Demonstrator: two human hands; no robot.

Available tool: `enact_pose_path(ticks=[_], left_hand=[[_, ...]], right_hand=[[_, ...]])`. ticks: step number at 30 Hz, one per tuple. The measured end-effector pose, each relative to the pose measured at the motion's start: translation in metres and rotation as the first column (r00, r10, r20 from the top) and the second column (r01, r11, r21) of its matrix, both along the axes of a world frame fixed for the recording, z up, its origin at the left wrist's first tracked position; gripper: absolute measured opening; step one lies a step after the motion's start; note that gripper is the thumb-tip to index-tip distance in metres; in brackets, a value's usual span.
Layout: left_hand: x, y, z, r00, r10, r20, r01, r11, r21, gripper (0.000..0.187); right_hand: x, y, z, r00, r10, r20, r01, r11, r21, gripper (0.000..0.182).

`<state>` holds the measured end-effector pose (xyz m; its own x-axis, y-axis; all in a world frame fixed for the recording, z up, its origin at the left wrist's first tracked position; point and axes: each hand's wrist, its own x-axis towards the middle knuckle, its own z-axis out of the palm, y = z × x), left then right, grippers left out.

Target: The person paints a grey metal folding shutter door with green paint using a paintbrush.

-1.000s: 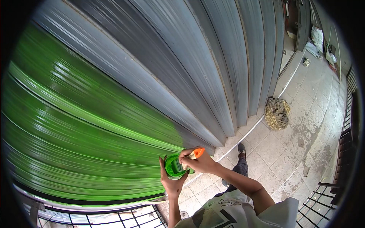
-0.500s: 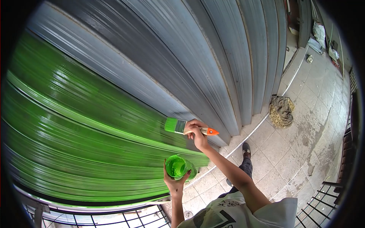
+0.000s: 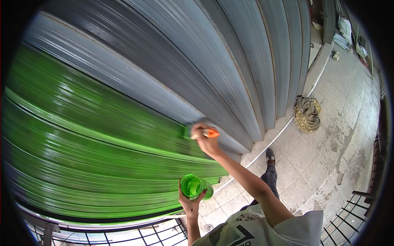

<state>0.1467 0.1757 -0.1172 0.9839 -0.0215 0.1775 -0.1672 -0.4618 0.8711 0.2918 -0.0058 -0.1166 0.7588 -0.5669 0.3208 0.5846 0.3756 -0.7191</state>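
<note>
My right hand is closed round the handle of a paintbrush with an orange handle end. Its green bristles touch the ribbed metal surface where green paint borders bare grey metal; the brush head is partly blurred. Lower down, my left hand grips a clear container of green paint, thumb and fingers on its two sides and its open mouth facing up. Wet streaks shine on the green ribs.
On the tiled floor at the right lies a crumpled patterned cloth. A white line or pipe runs along the base of the metal. Black metal grilles stand at the lower edges, and bags lie at the upper right.
My right hand and the brush have moved up and left, pressing onto the metal beside the green edge. My left hand with the container has shifted slightly down in view.
</note>
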Motion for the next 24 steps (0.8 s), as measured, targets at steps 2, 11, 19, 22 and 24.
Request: enact_pose_path(ticks=[2, 11, 19, 22, 24], left_hand=[[-0.002, 0.001, -0.001, 1.000, 0.003, -0.011, -0.003, 0.999, -0.040, 0.098], [-0.003, 0.005, -0.002, 0.999, -0.008, -0.042, 0.004, 0.994, -0.105, 0.099], [-0.005, 0.011, -0.005, 0.997, 0.004, -0.072, -0.011, 0.995, -0.097, 0.097], [-0.007, 0.009, -0.003, 0.997, -0.021, -0.077, 0.009, 0.987, -0.157, 0.097], [-0.008, 0.010, -0.003, 0.998, -0.027, -0.064, 0.018, 0.990, -0.138, 0.096]], right_hand=[[0.016, 0.004, 0.047, 0.991, -0.018, 0.133, 0.023, 0.999, -0.039, 0.015], [0.007, 0.010, -0.020, 0.989, -0.067, 0.133, 0.079, 0.993, -0.083, 0.010], [-0.009, 0.014, -0.011, 0.986, -0.136, 0.097, 0.138, 0.990, -0.010, 0.013], [0.013, 0.011, 0.083, 0.977, -0.040, 0.209, 0.061, 0.993, -0.096, 0.013], [0.014, 0.005, 0.134, 0.961, -0.113, 0.254, 0.142, 0.985, -0.099, 0.014]])
